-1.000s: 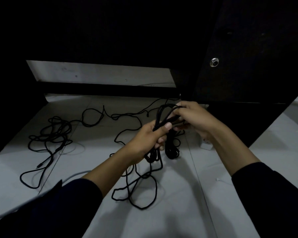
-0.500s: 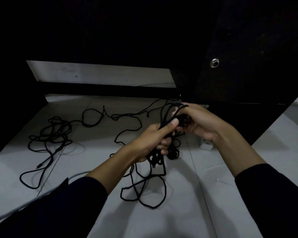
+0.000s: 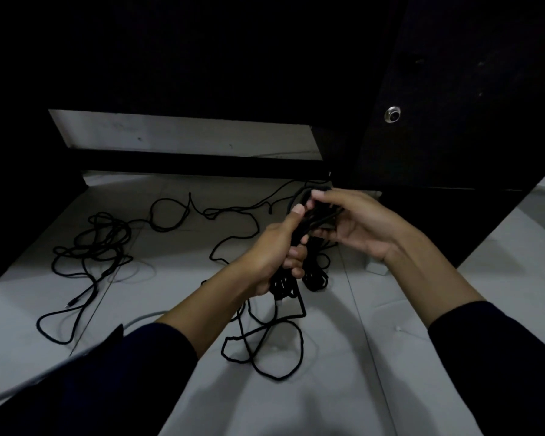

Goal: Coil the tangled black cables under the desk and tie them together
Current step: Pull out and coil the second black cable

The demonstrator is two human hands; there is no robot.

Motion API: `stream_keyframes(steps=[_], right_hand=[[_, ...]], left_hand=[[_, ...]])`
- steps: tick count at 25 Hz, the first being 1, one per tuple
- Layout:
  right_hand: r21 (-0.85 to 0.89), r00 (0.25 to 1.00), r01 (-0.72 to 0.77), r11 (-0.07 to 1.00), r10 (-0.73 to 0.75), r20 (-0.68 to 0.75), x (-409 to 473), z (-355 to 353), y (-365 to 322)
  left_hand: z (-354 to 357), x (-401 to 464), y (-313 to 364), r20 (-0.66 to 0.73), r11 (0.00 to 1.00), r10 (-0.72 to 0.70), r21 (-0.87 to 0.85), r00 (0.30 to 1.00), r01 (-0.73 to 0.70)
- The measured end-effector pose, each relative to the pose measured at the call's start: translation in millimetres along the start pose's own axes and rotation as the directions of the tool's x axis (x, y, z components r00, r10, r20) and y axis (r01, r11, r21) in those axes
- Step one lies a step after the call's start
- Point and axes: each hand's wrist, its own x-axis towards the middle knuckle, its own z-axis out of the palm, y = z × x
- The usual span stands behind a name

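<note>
A bundle of coiled black cable point(image 3: 316, 280) hangs from both hands above the pale floor. My left hand point(image 3: 272, 250) is clenched around the middle of the bundle, thumb up along it. My right hand point(image 3: 356, 221) grips the top loops of the same bundle, fingers curled over them. Loose black cable point(image 3: 265, 350) trails from the bundle in loops on the floor below my hands. A second tangle of black cable point(image 3: 98, 243) lies on the floor at the left, joined by a strand running toward the desk's back.
The dark desk underside and its side panel point(image 3: 453, 136) with a metal fitting point(image 3: 392, 114) close in the top and right. A dark leg panel point(image 3: 19, 215) stands at the left. A grey cable point(image 3: 139, 320) runs by my left sleeve. A small white block point(image 3: 375, 266) sits below my right wrist.
The trailing loops on the floor have been drawn in closer under my hands. My right hand has shifted slightly right and regripped the top loops; my left thumb has slid up the bundle.
</note>
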Motion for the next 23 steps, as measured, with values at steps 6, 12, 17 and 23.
stream_keyframes(steps=[6,12,17,23], right_hand=[[0.300,0.982,-0.032,0.953,-0.025,0.186,-7,-8,4],[0.146,0.991,0.096,0.985,-0.108,0.080,-4,-5,9],[-0.050,0.991,0.111,0.993,-0.114,-0.065,-1,3,7],[-0.175,0.936,0.080,0.981,-0.134,-0.326,3,14,3]], left_hand=[[0,2,0,-0.022,1.000,0.003,0.011,1.000,-0.002],[2,-1,3,0.005,1.000,0.025,-0.005,1.000,-0.025],[6,-2,2,-0.011,0.997,0.024,0.067,1.000,-0.023],[9,0,1,0.014,0.989,0.113,0.098,0.994,-0.114]])
